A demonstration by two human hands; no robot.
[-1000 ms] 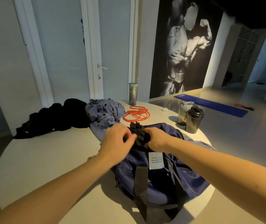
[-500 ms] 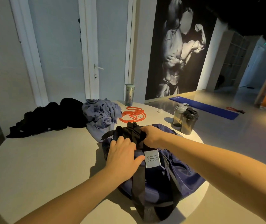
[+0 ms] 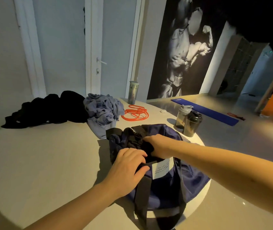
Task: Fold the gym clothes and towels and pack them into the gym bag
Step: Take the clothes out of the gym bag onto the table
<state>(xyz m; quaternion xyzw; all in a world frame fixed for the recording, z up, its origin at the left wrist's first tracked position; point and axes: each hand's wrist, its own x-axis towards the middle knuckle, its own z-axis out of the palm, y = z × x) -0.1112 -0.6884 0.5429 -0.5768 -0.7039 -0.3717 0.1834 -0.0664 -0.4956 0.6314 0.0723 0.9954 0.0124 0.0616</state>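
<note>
Packing step: left hand [image 3: 129, 166] curls fingers over gym bag [image 3: 174, 185] rim, right hand [image 3: 159, 144] grips black garment [image 3: 137, 138] inside; next, probably fold far blue-grey cloth [image 3: 102, 110].

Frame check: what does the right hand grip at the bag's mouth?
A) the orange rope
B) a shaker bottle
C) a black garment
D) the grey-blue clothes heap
C: the right hand grips a black garment at the mouth of the bag, which the left hand holds by its rim.
</note>
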